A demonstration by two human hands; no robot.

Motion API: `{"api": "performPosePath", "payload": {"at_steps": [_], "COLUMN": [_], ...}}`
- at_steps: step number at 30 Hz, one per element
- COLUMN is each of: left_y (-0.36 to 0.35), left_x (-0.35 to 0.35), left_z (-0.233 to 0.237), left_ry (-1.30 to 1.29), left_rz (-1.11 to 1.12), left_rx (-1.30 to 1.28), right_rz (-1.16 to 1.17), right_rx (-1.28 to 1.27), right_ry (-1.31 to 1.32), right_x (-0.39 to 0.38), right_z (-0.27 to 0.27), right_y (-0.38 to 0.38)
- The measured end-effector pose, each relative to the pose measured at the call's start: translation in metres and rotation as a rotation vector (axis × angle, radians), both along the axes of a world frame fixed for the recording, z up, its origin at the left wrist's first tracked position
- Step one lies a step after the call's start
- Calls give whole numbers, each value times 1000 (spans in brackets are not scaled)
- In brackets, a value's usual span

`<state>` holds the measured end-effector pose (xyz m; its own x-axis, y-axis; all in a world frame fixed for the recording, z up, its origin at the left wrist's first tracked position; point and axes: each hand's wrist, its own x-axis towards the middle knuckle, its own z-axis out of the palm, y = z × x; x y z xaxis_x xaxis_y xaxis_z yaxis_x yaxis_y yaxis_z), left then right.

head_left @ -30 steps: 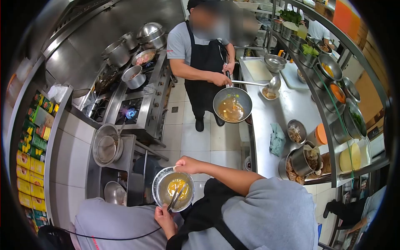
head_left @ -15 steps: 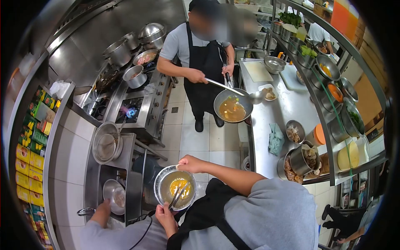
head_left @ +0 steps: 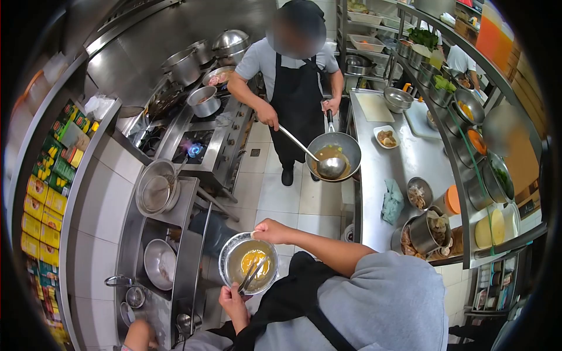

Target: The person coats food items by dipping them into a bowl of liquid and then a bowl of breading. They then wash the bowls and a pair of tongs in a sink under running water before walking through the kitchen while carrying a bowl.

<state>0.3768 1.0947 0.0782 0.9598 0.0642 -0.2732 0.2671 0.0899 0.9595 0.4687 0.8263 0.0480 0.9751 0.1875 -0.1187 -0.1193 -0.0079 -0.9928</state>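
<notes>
A steel bowl (head_left: 224, 254) with a yellow, egg-like liquid (head_left: 256, 262) in it is in front of my black apron (head_left: 287, 298). My right hand (head_left: 274, 230) is closed at its far rim. Closer to my body, my left hand (head_left: 234, 305) grips metal tongs (head_left: 248, 277), their ends down in the bowl. Opposite me a co-worker (head_left: 293, 88) in a black apron holds a pan (head_left: 319, 143) of brown broth, with a ladle (head_left: 332, 168) dipped in it.
To the left are a stove with a lit burner (head_left: 194, 148), several pots, and a sink holding a steel bowl (head_left: 160, 264). Another person's arm (head_left: 139, 336) shows at lower left. A steel counter (head_left: 380, 181) and an ingredient shelf (head_left: 465, 234) line the right side.
The co-worker's ladle has gone from beside the pan, near the small white dish, into the broth. The other person's hand has left the sink bowl. My hands look nearly unmoved.
</notes>
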Motion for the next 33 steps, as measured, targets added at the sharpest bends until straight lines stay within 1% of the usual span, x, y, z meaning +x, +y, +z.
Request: {"api": "performPosePath", "payload": {"at_steps": [2,3,5,6,7,8,9,10,11,12,13,14,21,23,25,27,29,33], "left_y": [-1,0,3,11,11,11,18,22,26,29,33,38,85,102,117,131,150,182], "left_x": [-2,-2,-6,-7,-7,-6,-9,-13,-15,-17,-20,-25,-60,-72,-78,-81,-78,-60], "left_z": [1,-2,2,-4,4,5,2,8,5,5,3,1,-13,-18,-16,-21,-41,-55], "left_ry": [1,2,32,7,19,16,9,-27,-24,-14,-5,-6,50,55,59,64,92,103], "left_rz": [40,38,74,50,58,89,89,72,88,116,128,170,337,393,482,538,617,720], "left_rx": [4,13,47,30,99,92,80,133,93,76,59,60,58,54,38,23,-7,-46], "right_rz": [28,60,35,38,54,48,70,79,75,147,135,109,274,360,398,460,467,450], "right_rx": [-81,-79,-103,-76,-52,-39,-78,-64,-53,-57,15,88,67,16,-18,81,81,115], "right_ry": [-66,-69,-144,-88,-29,-10,-6,4,17,13,64,117,104,50,75,145,169,219], "right_x": [6,6,6,6,8,7,12,12,14,14,14,14,20,23,24,31,48,90], "right_z": [-10,-9,-8,-8,-6,3,-8,-11,-13,-11,-7,-4,-12,-13,0,5,0,-7], "right_y": [3,5,10,14,17,22,23,27,32,41,49,57,131,155,176,192,198,214]}}
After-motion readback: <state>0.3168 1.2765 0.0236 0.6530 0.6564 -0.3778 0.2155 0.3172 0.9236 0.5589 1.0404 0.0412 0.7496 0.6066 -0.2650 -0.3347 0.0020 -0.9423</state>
